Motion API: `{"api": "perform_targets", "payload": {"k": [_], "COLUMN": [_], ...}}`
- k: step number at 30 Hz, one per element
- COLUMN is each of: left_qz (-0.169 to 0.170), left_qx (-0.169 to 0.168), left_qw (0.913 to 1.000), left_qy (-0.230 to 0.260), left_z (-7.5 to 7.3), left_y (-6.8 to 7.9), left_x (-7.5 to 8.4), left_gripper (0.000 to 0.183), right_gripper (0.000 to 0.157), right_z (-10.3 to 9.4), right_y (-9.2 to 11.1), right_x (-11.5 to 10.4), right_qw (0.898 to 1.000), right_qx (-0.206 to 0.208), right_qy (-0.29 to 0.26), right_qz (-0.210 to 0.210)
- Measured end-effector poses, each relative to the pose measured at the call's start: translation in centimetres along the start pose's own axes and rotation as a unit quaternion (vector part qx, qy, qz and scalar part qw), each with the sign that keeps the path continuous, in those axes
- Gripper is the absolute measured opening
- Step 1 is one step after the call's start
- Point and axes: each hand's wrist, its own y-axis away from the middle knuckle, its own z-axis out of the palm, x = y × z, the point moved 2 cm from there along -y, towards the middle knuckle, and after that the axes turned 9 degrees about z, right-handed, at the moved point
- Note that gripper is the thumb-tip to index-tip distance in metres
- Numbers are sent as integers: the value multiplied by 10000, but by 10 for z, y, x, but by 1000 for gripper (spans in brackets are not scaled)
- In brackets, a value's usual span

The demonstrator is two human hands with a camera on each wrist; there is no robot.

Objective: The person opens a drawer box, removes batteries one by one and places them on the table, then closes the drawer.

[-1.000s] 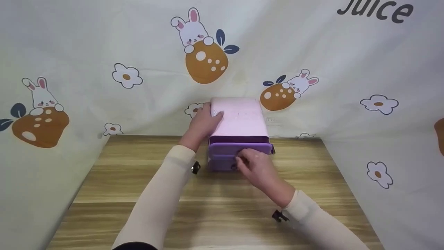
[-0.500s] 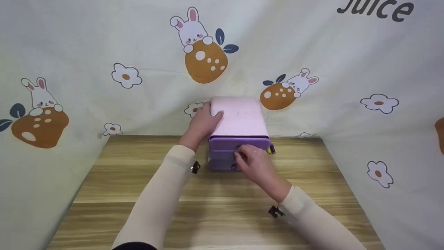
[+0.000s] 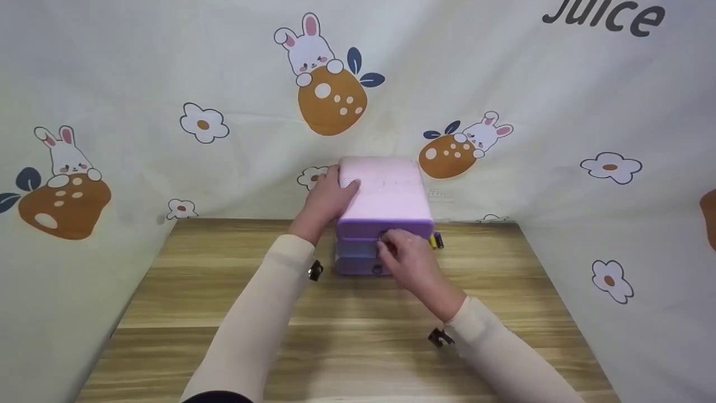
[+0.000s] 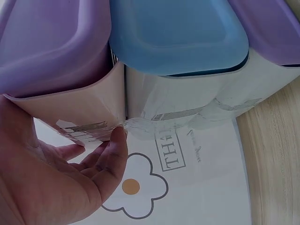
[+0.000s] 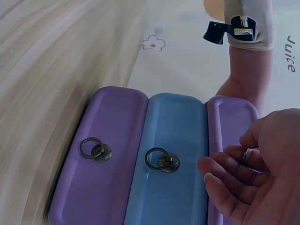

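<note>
A small storage box with a pink top and three stacked drawers stands at the back of the table. Its top drawer is purple, the middle drawer blue, the bottom drawer purple. My left hand grips the box's left side, thumb on top; in the left wrist view its bent fingers lie against the pink side wall. With thumb and fingers, my right hand pinches the top drawer's metal ring pull, mostly hidden by the fingers. The top drawer's front sits close to the casing.
Metal ring pulls hang on the blue drawer and the bottom drawer. A small yellow and black item shows at the box's right side. A printed cloth rises behind the wooden table.
The top drawer has slid back into the box, closing the dark gap under the pink top. My right hand has moved forward with it; my left hand has stayed in place.
</note>
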Motion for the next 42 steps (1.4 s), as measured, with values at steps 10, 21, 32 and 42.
{"api": "perform_targets", "payload": {"k": [10, 21, 32, 42], "left_qz": [-4, -33, 40, 16], "left_qx": [-28, -2, 9, -12], "left_qw": [9999, 9999, 10000, 10000], "left_qy": [121, 160, 80, 26], "left_z": [1, 0, 0, 0], "left_y": [-1, -2, -2, 0], "left_x": [-3, -3, -2, 0], "left_gripper": [82, 81, 81, 81], "right_gripper": [16, 11, 14, 18], "right_z": [3, 4, 2, 9], "right_y": [-6, -7, 5, 33], "right_x": [2, 2, 5, 8], "right_qw": [9999, 9997, 9992, 9991], "right_qx": [47, -51, 290, -413], "right_qy": [76, 42, -236, 76], "right_qz": [74, 255, -153, -78]}}
